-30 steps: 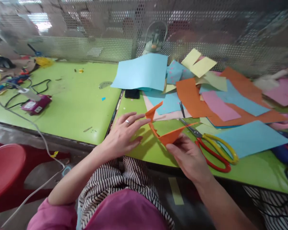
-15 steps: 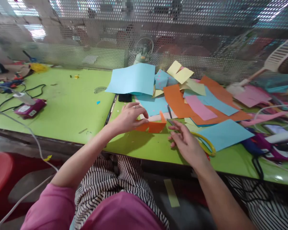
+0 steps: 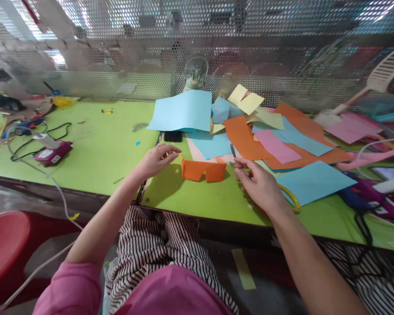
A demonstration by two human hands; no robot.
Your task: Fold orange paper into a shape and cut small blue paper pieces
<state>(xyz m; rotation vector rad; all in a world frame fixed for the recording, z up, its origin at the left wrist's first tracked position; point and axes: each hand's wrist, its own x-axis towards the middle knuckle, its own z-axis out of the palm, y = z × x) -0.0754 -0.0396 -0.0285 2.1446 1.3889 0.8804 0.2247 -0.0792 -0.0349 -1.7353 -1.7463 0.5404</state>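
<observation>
A folded orange paper piece (image 3: 213, 171) stands on the green table, with a notch in its lower edge. My left hand (image 3: 157, 159) hovers just left of it, open, fingers loosely stretched and holding nothing. To the right of the paper, my right hand (image 3: 258, 181) has thumb and fingers curled together around what looks like scissors. Dark blades (image 3: 233, 151) stick out beyond the fingertips, and a yellow loop handle (image 3: 290, 197) shows behind the hand. My palm hides the middle of the scissors.
Blue paper sheets (image 3: 184, 111), orange sheets (image 3: 244, 140) and a pink strip (image 3: 277, 146) overlap at the back and right. A black phone (image 3: 172, 136) lies by the table seam. A purple power block (image 3: 54, 154) with cables sits left; a bottle (image 3: 195, 81) stands behind.
My left hand has let go of the orange paper and drawn back to the left. The paper now stands by itself. My right hand has hardly moved; the view has shifted slightly.
</observation>
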